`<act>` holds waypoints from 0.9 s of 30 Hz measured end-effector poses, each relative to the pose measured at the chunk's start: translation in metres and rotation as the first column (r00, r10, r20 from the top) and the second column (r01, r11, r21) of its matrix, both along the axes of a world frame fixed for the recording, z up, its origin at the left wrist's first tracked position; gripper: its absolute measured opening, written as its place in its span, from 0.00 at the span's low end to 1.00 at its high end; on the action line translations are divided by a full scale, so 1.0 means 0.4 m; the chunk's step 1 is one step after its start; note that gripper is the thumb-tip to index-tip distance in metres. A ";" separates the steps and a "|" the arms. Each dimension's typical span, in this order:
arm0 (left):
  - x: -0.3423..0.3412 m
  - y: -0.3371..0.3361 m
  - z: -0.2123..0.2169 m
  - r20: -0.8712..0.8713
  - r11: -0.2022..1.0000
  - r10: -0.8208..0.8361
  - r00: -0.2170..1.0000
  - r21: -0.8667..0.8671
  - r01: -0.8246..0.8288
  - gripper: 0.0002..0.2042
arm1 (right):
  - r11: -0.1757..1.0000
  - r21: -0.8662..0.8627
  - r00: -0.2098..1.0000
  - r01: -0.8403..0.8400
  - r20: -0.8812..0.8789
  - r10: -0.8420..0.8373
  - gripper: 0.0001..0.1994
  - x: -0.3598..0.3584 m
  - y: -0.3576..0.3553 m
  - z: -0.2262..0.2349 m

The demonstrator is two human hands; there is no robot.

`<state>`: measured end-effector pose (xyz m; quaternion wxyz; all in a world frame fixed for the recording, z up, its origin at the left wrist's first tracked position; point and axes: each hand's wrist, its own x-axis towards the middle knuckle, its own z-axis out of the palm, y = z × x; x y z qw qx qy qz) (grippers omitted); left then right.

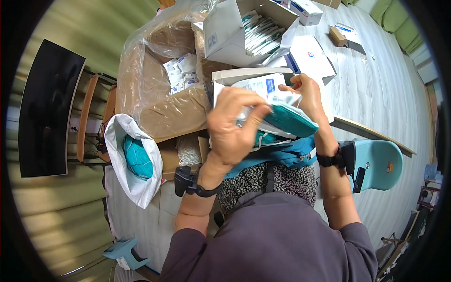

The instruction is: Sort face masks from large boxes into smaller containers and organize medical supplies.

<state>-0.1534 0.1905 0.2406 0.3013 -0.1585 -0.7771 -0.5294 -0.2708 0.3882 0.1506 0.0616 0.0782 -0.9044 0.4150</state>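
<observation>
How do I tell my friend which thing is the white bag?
Find the big cardboard box lined with clear plastic, towards the picture's upper left. Just below its lower left corner is the white bag, gaping open. Unlike the brown box, it's soft and white, with a crumpled teal bundle inside.

A pale grey, wood-grained floor (376,84) is spreading across the right side and showing again at the lower left. An opened white-and-brown carton (352,35) is lying on it toward the top right. A light-blue plastic stool (124,250) is resting on it at the lower left. The open white box (253,72) and the plastic-lined carton (176,115) are hiding whatever is supporting them.
</observation>
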 end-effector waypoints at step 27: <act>-0.153 -0.035 -0.026 0.301 0.858 -0.042 0.953 -0.478 0.189 0.09 | 0.775 -0.544 0.943 -0.321 -0.104 0.317 0.08 0.072 -0.054 0.117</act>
